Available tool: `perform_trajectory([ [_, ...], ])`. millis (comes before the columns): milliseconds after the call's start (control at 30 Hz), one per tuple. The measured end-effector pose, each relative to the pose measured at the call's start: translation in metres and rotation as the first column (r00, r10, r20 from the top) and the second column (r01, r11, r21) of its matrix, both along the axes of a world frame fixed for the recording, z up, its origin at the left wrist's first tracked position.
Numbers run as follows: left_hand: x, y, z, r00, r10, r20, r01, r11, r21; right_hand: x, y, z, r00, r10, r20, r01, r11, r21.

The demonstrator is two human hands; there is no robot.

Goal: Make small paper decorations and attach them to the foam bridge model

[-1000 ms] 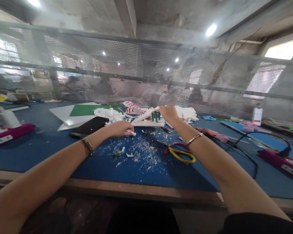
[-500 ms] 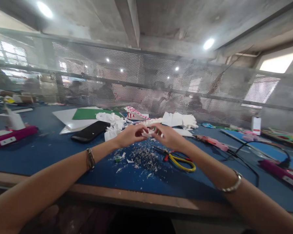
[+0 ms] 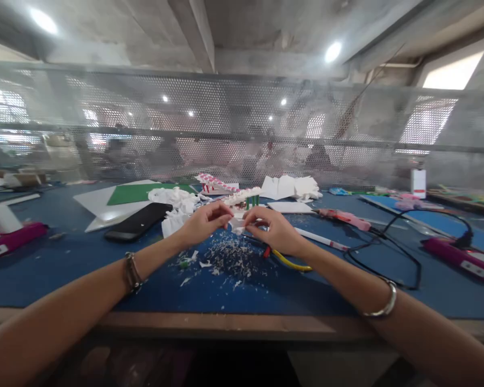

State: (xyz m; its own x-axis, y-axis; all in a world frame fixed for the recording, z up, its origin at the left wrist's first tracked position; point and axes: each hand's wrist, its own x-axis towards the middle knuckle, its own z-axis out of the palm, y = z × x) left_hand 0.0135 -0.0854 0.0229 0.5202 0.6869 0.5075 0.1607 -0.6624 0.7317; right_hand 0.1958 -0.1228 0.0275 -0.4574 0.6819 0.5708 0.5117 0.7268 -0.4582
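My left hand (image 3: 204, 221) and my right hand (image 3: 273, 230) meet over the middle of the blue table (image 3: 64, 269), both pinching one small white foam piece (image 3: 237, 221) between fingertips. Below them lies a scatter of white foam shavings (image 3: 229, 258). Behind the hands stands a small foam model (image 3: 242, 198) with a white scalloped top and green posts. Yellow-handled scissors (image 3: 288, 262) lie just under my right wrist. A pile of white foam scraps (image 3: 175, 200) sits beside my left hand.
A black phone (image 3: 134, 221) lies left of the scraps, near white and green sheets (image 3: 137, 192). A pink glue gun (image 3: 342, 216), a white pen (image 3: 320, 239) and a black cable (image 3: 399, 252) lie right. Magenta power strips (image 3: 8, 241) (image 3: 463, 257) sit at both sides. A perforated metal screen (image 3: 242, 129) backs the table.
My right hand drew back from the foam model to meet my left hand, which lifted off the table. Both now pinch the small white piece, slightly closer to me.
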Motion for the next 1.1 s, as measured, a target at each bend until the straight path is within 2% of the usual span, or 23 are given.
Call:
perform_trajectory([
  [67, -0.001, 0.003, 0.0, 0.999, 0.04, 0.013, -0.04, 0.999, -0.026, 0.003, 0.001, 0.0, 0.999, 0.017, 0.051, -0.024, 0.991, 0.132],
  [167, -0.001, 0.007, -0.002, 0.994, 0.104, 0.031, -0.102, 0.992, -0.076, 0.005, 0.0, 0.001, 0.979, -0.022, 0.205, -0.055, 0.93, 0.362],
  [233, -0.002, 0.008, -0.003, 0.992, 0.123, 0.039, -0.119, 0.988, -0.099, 0.005, -0.001, 0.002, 0.949, -0.03, 0.313, -0.112, 0.898, 0.426],
  [333, -0.001, 0.008, -0.005, 0.992, 0.116, 0.046, -0.11, 0.987, -0.115, 0.001, -0.005, 0.002, 0.896, -0.008, 0.444, -0.184, 0.903, 0.389],
  [400, 0.0, 0.007, -0.005, 0.993, 0.105, 0.054, -0.098, 0.987, -0.126, -0.002, -0.008, -0.001, 0.889, -0.004, 0.458, -0.167, 0.928, 0.332],
  [600, -0.003, 0.011, -0.005, 0.987, 0.139, 0.084, -0.13, 0.986, -0.109, -0.007, -0.012, -0.007, 0.979, 0.071, 0.192, -0.081, 0.996, 0.048],
  [700, -0.006, 0.013, -0.005, 0.982, 0.183, -0.035, -0.184, 0.983, -0.005, -0.006, -0.011, -0.004, 0.996, 0.067, 0.067, -0.066, 0.998, -0.017],
  [800, -0.007, 0.012, -0.004, 0.954, 0.227, -0.194, -0.198, 0.967, 0.16, -0.005, -0.009, -0.001, 0.999, 0.028, 0.042, -0.029, 1.0, 0.011],
  [900, -0.005, 0.004, -0.002, 0.949, 0.265, -0.173, -0.185, 0.908, 0.377, -0.006, -0.008, -0.002, 0.995, -0.019, 0.1, 0.01, 0.996, 0.087],
  [967, -0.001, -0.003, -0.002, 0.963, 0.198, -0.182, -0.087, 0.869, 0.488, -0.008, -0.009, -0.003, 0.99, -0.053, 0.133, 0.03, 0.985, 0.168],
  [1033, 0.004, -0.011, -0.004, 0.963, 0.085, -0.257, 0.048, 0.881, 0.472, -0.01, -0.01, -0.004, 0.986, -0.088, 0.142, 0.049, 0.964, 0.261],
  [1100, 0.008, -0.017, -0.006, 0.951, 0.069, -0.302, 0.067, 0.907, 0.416, -0.011, -0.012, -0.004, 0.983, -0.11, 0.145, 0.055, 0.938, 0.342],
])
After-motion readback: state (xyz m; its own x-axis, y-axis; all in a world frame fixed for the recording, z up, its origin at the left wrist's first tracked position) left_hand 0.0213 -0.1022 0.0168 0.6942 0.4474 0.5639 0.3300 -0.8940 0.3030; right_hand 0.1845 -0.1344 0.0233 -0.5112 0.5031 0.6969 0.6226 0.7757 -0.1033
